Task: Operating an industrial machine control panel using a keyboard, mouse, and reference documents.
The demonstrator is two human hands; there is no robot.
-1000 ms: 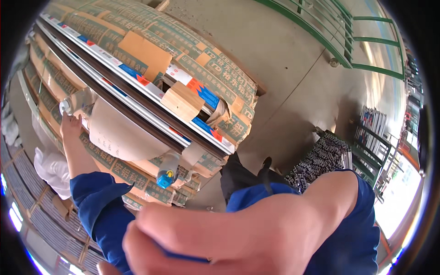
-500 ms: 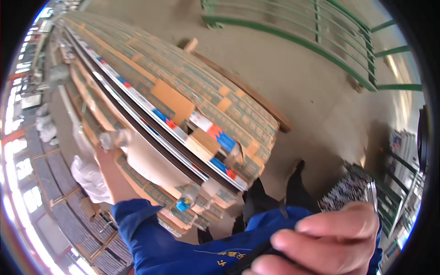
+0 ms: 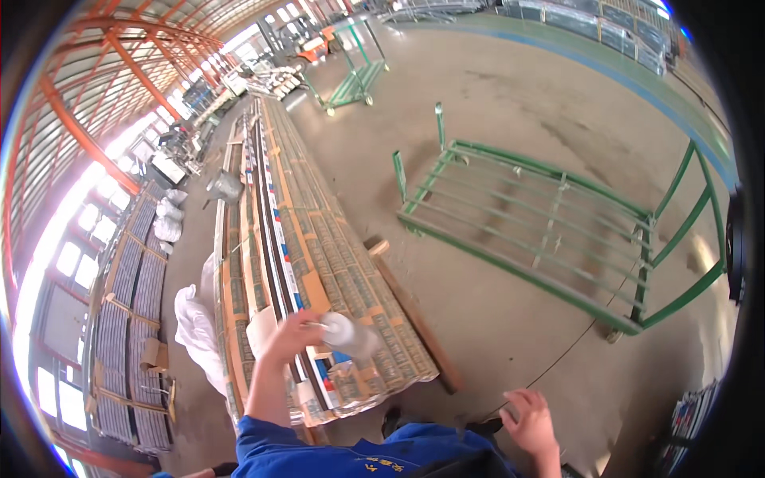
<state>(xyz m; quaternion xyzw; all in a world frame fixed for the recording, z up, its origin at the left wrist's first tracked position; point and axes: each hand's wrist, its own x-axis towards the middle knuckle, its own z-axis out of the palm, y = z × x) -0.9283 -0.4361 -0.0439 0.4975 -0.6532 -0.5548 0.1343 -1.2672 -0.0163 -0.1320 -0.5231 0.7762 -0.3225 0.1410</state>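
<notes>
My left hand (image 3: 293, 336) reaches over a stack of long cardboard cartons (image 3: 339, 255). Its fingers are closed on a whitish, see-through roll (image 3: 349, 334); motion blur hides its exact kind. Beneath that hand, long narrow strips (image 3: 275, 227) in dark, white, blue and red run along the stack. Torn cardboard (image 3: 313, 293) lies beside them. My right hand (image 3: 530, 422) is held low on the right, over the floor, its fingers apart and slightly bent with nothing in them.
A green metal cart (image 3: 526, 223) stands on the right, another green cart (image 3: 358, 84) farther off. A wooden beam (image 3: 418, 327) lies along the stack's right side. White plastic sheeting (image 3: 195, 334) and strapped grey bundles (image 3: 127, 319) are on the left.
My view has lifted and widened to show the hall. My right hand has gone from close before me, closed, to lower and open. The left hand now appears above the strips.
</notes>
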